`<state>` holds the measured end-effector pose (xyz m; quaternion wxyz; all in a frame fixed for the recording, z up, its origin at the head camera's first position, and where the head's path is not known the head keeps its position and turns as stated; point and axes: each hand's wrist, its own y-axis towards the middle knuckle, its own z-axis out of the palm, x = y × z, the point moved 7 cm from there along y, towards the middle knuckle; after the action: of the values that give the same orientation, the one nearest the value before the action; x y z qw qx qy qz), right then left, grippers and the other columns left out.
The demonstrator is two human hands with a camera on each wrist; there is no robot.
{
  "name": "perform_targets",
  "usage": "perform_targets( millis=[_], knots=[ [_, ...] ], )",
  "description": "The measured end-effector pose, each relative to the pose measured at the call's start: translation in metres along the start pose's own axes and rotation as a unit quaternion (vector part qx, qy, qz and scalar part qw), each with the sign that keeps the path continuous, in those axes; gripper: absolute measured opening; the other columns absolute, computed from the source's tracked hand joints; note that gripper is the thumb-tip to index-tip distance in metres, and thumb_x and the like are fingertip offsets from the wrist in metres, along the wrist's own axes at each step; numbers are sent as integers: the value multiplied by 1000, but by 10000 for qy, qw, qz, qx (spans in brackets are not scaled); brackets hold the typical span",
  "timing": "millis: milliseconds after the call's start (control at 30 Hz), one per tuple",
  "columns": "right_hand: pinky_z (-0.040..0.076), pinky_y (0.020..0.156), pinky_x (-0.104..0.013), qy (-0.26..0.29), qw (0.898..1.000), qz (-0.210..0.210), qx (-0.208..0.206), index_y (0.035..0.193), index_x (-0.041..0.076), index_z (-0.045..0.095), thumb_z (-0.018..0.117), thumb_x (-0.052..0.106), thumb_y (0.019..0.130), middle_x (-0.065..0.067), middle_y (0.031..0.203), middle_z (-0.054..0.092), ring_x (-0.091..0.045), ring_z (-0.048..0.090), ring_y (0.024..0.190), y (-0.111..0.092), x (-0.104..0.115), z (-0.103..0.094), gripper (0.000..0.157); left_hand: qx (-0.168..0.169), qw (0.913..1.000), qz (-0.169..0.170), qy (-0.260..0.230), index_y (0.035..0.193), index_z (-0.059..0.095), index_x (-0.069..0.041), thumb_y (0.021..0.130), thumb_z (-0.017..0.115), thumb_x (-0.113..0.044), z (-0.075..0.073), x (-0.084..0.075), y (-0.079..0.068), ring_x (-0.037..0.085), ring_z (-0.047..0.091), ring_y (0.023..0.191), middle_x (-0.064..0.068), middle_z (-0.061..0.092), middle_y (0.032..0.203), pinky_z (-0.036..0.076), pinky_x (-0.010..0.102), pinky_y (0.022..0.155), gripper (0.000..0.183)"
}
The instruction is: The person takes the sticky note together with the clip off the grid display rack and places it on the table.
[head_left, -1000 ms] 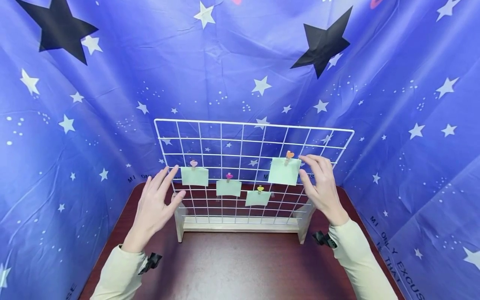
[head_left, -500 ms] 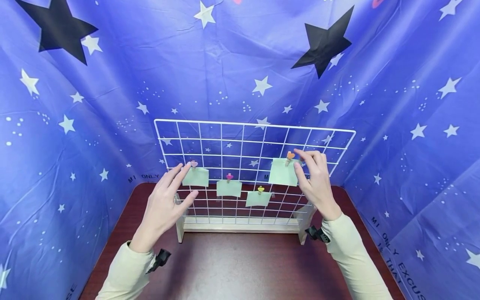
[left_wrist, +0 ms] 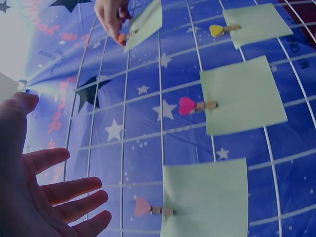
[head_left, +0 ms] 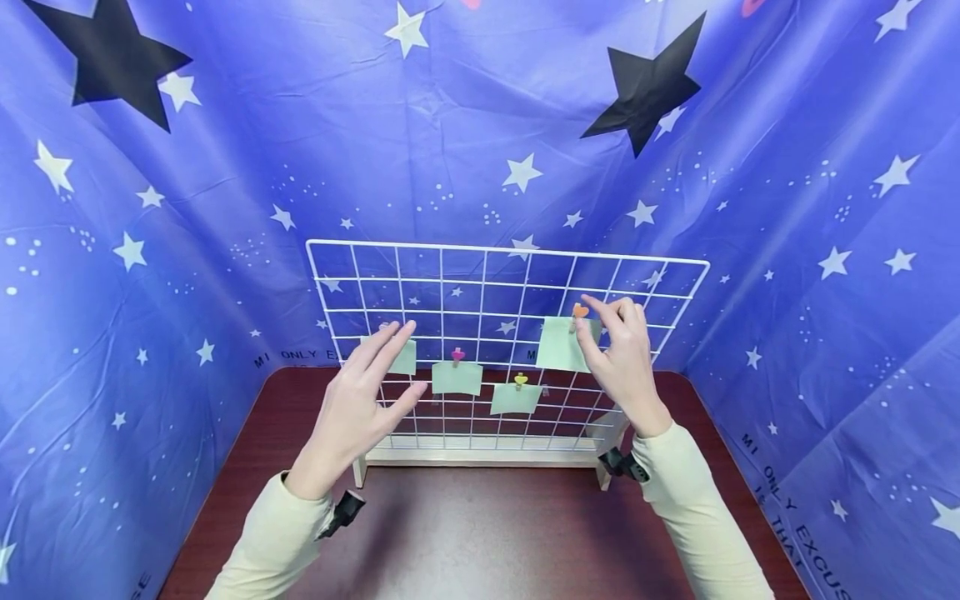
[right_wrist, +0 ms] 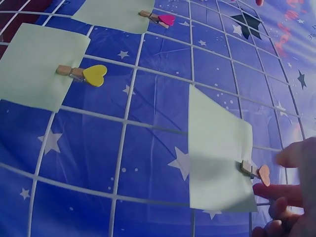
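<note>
A white wire grid (head_left: 507, 249) stands upright with several pale green paper notes clipped to it. At the upper right, my right hand (head_left: 622, 358) has its thumb and index finger on either side of a small clothespin (right_wrist: 250, 170) with an orange heart, which clips a note (right_wrist: 217, 153). In the right wrist view the index fingertip is right at the heart, and a gap shows between thumb and heart. My left hand (head_left: 360, 408), fingers spread and holding nothing, is in front of the leftmost note (left_wrist: 205, 200), clipped by a pink-heart clothespin (left_wrist: 154, 208).
Between the hands hang two more notes, with a magenta-heart clothespin (head_left: 457, 356) and a yellow-heart clothespin (head_left: 521, 381). A wooden base (head_left: 480, 457) carries the grid on a dark red table (head_left: 480, 533). Blue star-printed cloth (head_left: 450, 125) surrounds it.
My right hand has moved left, bringing thumb and index finger around the orange-heart clothespin. My left hand has shifted right from the grid's side, now overlapping the leftmost note. The notes have stayed put.
</note>
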<state>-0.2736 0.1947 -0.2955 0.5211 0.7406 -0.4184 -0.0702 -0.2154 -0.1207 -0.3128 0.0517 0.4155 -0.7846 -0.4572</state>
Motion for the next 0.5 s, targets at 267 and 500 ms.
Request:
perform_targets(
  millis=[267, 500],
  knots=[
    [26, 68, -40, -128, 9997, 206, -58, 110, -4, 69, 75, 9, 82, -10, 80, 37, -32, 34, 77, 0, 0, 1, 31, -107, 9989, 65, -446, 143, 49, -16, 90, 57, -46, 17, -16, 1, 31, 52, 122, 12, 52, 138, 48, 51, 90, 61],
    [28, 70, -38, 42, 9993, 364, -91, 108, -3, 70, 74, 6, 81, -12, 80, 40, -32, 36, 78, 1, 0, 1, 29, -56, 9956, 96, -935, 142, 49, -14, 90, 58, -40, 35, -28, 4, 27, 51, 124, 11, 54, 137, 44, 45, 98, 59]
  ],
)
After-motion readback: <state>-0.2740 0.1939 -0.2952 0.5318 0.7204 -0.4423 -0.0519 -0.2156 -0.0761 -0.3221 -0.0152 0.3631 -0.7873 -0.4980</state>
